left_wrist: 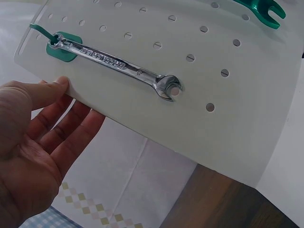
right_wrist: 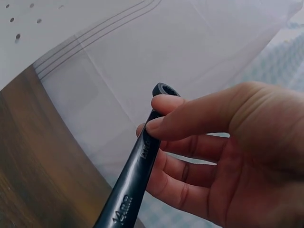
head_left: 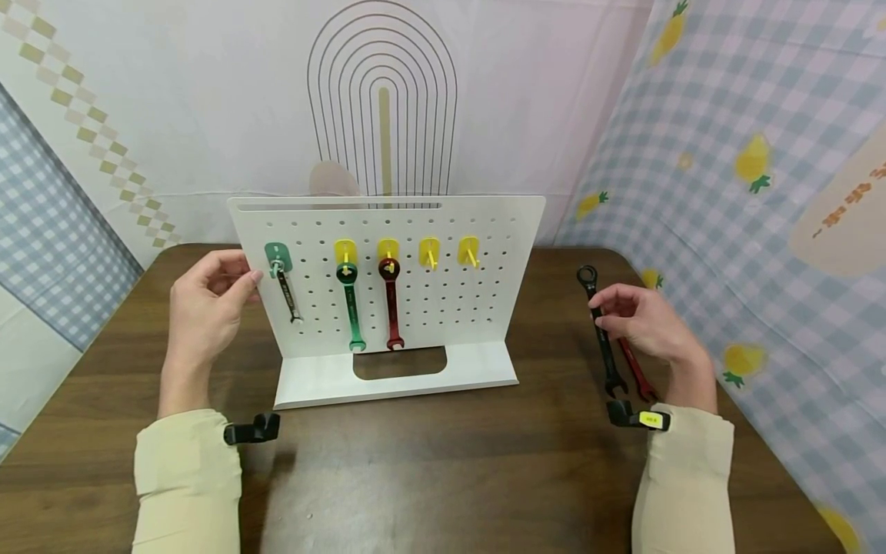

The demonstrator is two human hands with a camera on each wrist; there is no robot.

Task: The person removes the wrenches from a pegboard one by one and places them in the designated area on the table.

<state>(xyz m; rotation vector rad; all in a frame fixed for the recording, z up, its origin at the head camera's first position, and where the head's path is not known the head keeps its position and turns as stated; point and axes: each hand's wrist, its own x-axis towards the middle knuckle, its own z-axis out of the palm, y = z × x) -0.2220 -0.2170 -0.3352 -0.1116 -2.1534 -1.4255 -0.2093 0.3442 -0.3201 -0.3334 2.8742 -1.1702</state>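
At the left edge of a white pegboard (head_left: 450, 308), my left hand (head_left: 204, 312) pinches the board, thumb on the front and fingers behind. Close to that thumb, a small silver combination wrench (left_wrist: 111, 61) hangs from a green hook (head_left: 278, 254). My right hand (head_left: 644, 323) holds a black combination wrench (head_left: 606, 354) between thumb and fingers, its ring end pointing away from me. The right wrist view shows "14" stamped on its shank. Beneath that hand lies a red wrench (head_left: 638, 371) on the table, its upper part hidden.
A green wrench (head_left: 351, 308) and a dark red wrench (head_left: 392, 308) hang on yellow hooks mid-board. Two more yellow hooks (head_left: 468, 251) to their right carry nothing. The board stands on a brown wooden table (head_left: 443, 469), with patterned cloth (head_left: 727, 231) behind and at the sides.
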